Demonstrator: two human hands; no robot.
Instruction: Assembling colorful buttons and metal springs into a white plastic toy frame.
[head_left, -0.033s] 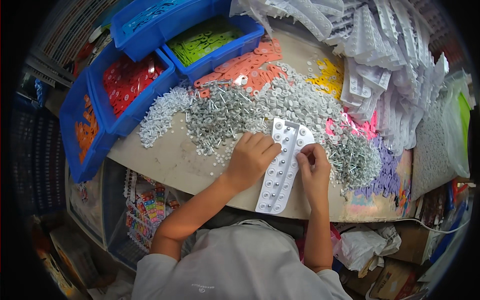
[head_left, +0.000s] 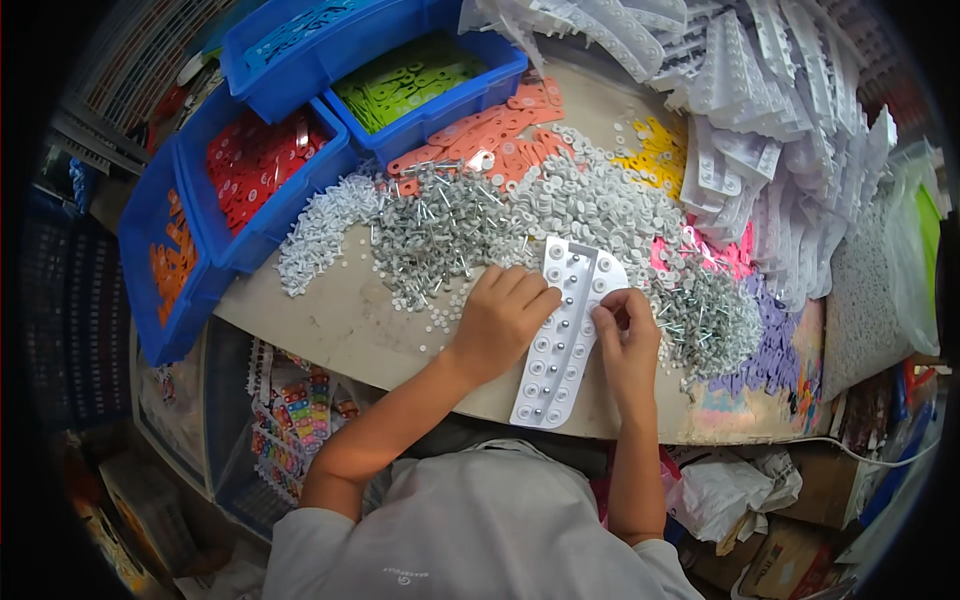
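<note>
At the centre of the frame, a long white plastic strip (head_left: pixel 560 352) with round sockets and metal studs lies over the beige counter (head_left: pixel 330 325). The left hand (head_left: pixel 503 315) curls its fingers at the strip's left edge; the right hand (head_left: pixel 630 335) bends thumb and forefinger close together at its right edge. Whether either pinches anything cannot be told. Beyond are heaped silver metal pins (head_left: pixel 440 220) and white plastic rings (head_left: pixel 600 195), then blue plastic bins (head_left: pixel 180 335) at upper left.

The setting was a small-parts assembly workshop. Blue bins (head_left: pixel 290 220) held sorted coloured pieces (head_left: pixel 255 175). Metal pins (head_left: pixel 435 215) and white mouldings (head_left: pixel 740 85) lay heaped on the worktable (head_left: pixel 330 320).
</note>
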